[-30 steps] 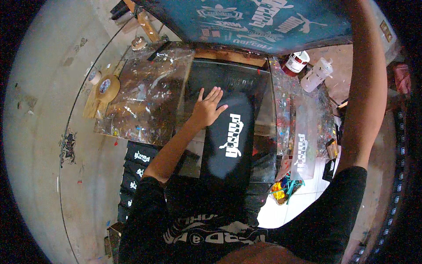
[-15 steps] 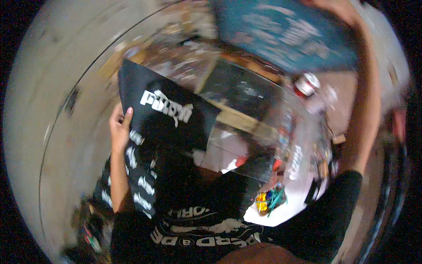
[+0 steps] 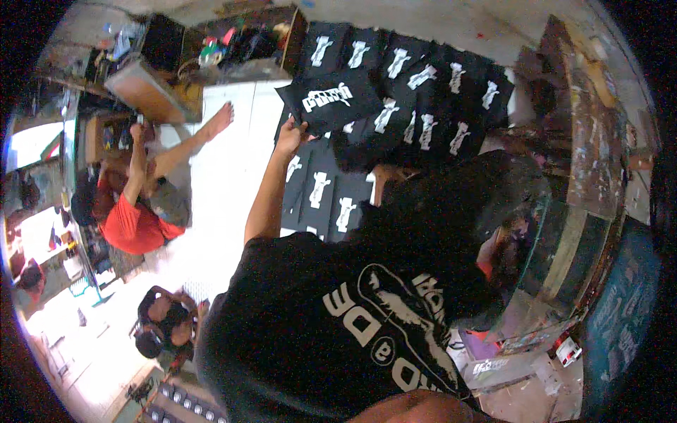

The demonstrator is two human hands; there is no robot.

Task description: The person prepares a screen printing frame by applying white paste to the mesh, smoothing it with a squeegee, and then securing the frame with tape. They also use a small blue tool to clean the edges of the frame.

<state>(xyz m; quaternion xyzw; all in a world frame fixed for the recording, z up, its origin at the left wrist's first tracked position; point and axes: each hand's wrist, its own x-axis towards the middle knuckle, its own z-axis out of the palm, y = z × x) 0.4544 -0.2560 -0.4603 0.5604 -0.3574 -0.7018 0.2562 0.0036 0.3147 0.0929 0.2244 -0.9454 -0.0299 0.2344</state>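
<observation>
My left hand (image 3: 291, 135) is closed on the near edge of a black sheet (image 3: 342, 100) with a white print, thumb and fingers pinching it. The sheet is held flat and slightly tilted, above rows of similar black printed sheets (image 3: 319, 189) spread over the floor. Part of those rows lies hidden under the held sheet and in dark shadow. No part of my right hand can be made out. A small skin-toned patch shows amid the dark area near the sheets, too unclear to name.
A person in a red shirt (image 3: 137, 225) sits on the white floor (image 3: 229, 162) to the left; another person in dark clothes (image 3: 166, 326) is lower left. A wooden box (image 3: 296, 39) stands at the back. On the right are a cluttered worktable (image 3: 557, 243) and a blue-green panel (image 3: 624, 310).
The view has swung from the worktable to the floor covered with sheets. My left hand still holds the black sheet, now above the others. My raised right arm has left the view.
</observation>
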